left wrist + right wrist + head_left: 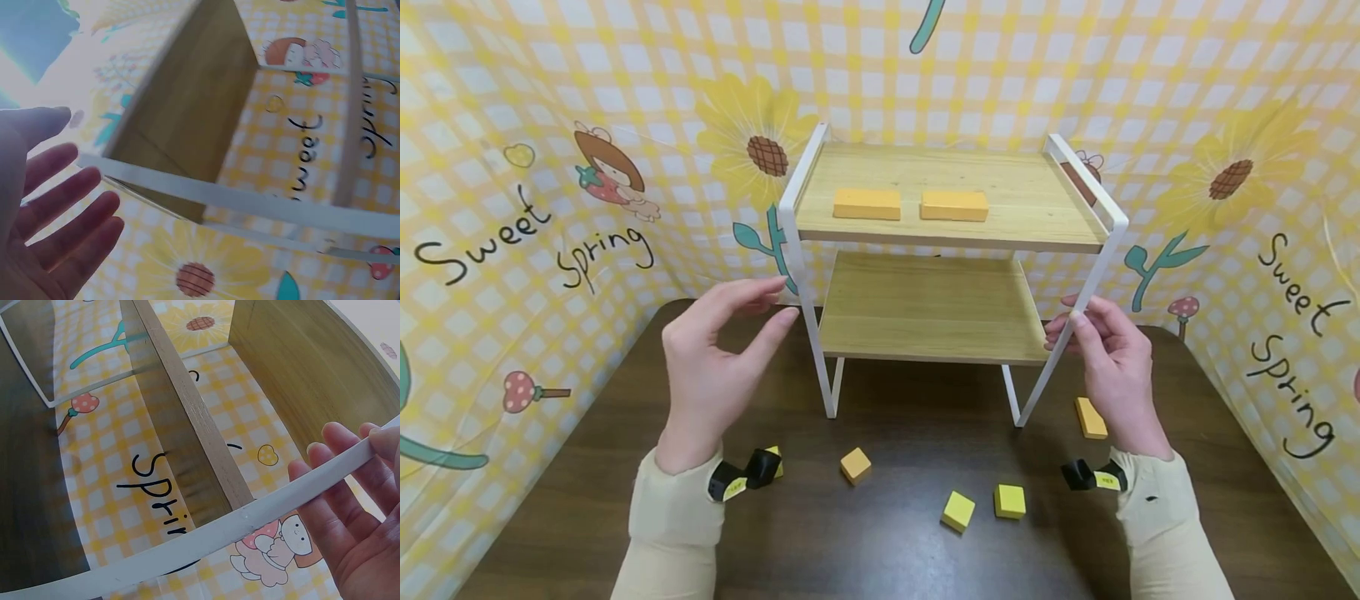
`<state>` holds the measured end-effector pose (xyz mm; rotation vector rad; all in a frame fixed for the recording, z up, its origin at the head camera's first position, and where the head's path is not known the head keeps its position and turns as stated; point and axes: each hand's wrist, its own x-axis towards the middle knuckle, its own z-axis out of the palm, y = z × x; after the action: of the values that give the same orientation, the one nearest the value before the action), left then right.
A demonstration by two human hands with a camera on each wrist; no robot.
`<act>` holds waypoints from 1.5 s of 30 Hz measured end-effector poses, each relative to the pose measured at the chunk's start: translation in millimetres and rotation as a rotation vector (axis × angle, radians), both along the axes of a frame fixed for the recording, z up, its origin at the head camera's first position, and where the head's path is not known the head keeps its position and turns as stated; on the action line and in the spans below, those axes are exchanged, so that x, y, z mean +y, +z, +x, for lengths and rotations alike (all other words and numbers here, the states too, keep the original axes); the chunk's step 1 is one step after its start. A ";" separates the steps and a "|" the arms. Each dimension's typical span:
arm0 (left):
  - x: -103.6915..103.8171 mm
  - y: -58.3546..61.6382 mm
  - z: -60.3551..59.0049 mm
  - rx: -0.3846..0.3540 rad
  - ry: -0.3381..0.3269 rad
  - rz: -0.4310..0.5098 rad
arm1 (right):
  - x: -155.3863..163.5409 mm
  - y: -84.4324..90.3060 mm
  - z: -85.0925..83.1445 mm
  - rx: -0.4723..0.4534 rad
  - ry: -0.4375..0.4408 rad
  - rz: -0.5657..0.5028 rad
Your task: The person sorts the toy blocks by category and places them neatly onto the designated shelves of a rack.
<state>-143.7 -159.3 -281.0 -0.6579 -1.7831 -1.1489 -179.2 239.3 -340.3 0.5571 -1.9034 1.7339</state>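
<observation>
Currently: two-tier shelf (pixel 951 275) standing on table (pixel 625 517); right hand (pixel 1108 362) pinching its white front leg (pixel 1067 342); left hand (pixel 715 367) spread and empty, just beside the opposite leg. Risk: one-sided pull tilts shelf, sliding two orange blocks (pixel 910 204) off the top tier.

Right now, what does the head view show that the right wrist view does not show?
Only the head view shows the left hand, open and apart from the rack, two orange blocks on the top shelf, and small cubes on the dark table. Only the right wrist view shows the fingers curled behind the white bar up close. Both show the right hand holding the rack's white frame.
</observation>
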 end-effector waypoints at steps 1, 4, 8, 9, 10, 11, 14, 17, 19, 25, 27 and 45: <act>0.8 0.6 0.9 -0.014 0.003 0.005 | -0.2 -0.4 0.3 -0.003 0.001 -0.002; 2.8 0.0 2.2 -0.075 -0.001 0.023 | -0.5 -1.4 1.0 -0.007 0.001 -0.001; 1.3 -9.9 -7.3 -0.173 -0.029 0.016 | -0.4 -1.4 0.4 0.005 0.009 -0.008; 0.2 -14.1 -11.4 -0.200 -0.040 0.011 | -0.3 -1.4 0.3 0.008 0.013 -0.012; -1.0 -18.9 -16.1 -0.230 -0.052 0.011 | -0.3 -1.3 0.1 0.009 0.017 -0.016; -2.1 -24.0 -20.9 -0.260 -0.065 0.012 | -0.3 -1.3 0.1 0.009 0.017 -0.016; -3.8 -37.3 -33.6 -0.335 -0.128 0.029 | -0.3 -1.4 0.0 0.006 0.011 -0.008; -2.2 -43.4 -40.9 -0.370 -0.210 0.055 | -0.4 -1.3 -0.1 0.001 -0.001 0.005; -0.2 -44.1 -43.3 -0.379 -0.268 0.079 | -0.5 -1.3 -0.3 0.002 -0.005 0.011; 5.6 -41.8 -45.7 -0.384 -0.350 0.157 | -0.2 -1.3 -0.9 0.013 0.005 0.006; 6.6 -41.1 -46.4 -0.374 -0.365 0.167 | -0.1 -1.2 -0.8 0.013 0.008 0.001; 4.8 -38.7 -47.9 -0.406 -0.412 0.217 | 5.1 3.2 1.2 -0.083 -0.011 0.060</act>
<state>-191.6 -154.5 -319.7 -0.7179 -1.8610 -1.8345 -178.0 244.4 -337.2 0.5031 -2.0180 1.7219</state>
